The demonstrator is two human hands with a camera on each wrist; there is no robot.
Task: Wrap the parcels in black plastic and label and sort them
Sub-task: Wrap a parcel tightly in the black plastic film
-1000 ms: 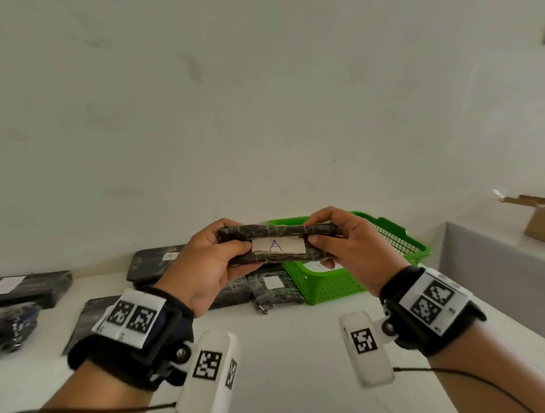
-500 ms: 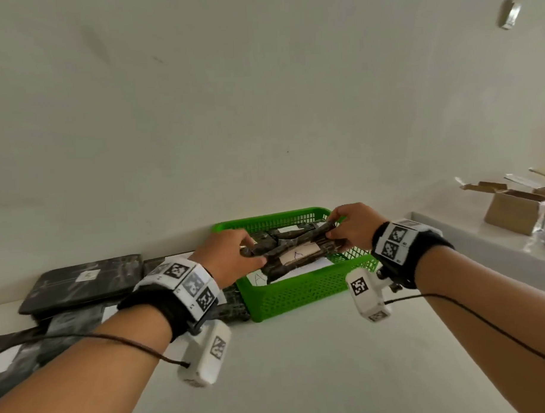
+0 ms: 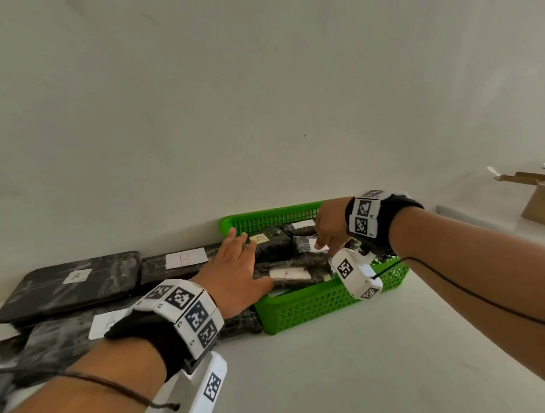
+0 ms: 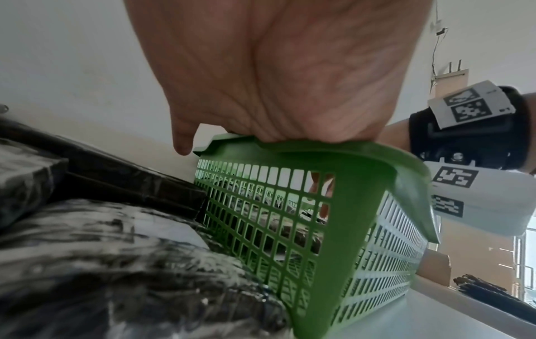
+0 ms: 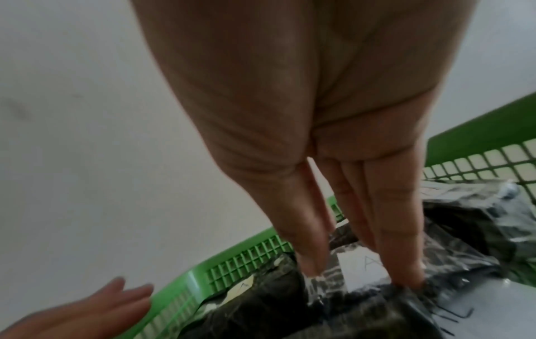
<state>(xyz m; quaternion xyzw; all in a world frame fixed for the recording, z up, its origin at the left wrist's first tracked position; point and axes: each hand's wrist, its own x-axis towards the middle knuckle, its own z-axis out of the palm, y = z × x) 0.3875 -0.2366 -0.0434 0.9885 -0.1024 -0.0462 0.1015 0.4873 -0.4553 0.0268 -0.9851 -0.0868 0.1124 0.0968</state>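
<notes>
Flat black-wrapped parcels [image 3: 73, 279] labelled A and B stacked left of green mesh plastic basket [image 3: 315, 306]; brown cardboard box [image 3: 540, 203] far right. Small black plastic-wrapped parcel [image 3: 290, 273], held aloft a second ago, now in basket. Left hand [image 3: 233, 272] spread flat over rim, released; right hand [image 3: 329, 226] fingertips straight, pressing another parcel [image 5: 365, 268].

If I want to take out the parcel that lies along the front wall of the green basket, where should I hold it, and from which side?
Probably from above, by its two short ends. The front parcel lies flat and lengthwise behind the green basket's near wall, other parcels crowd behind it, and only its top is open. The left hand already covers its left end; the right hand could take the other.
</notes>
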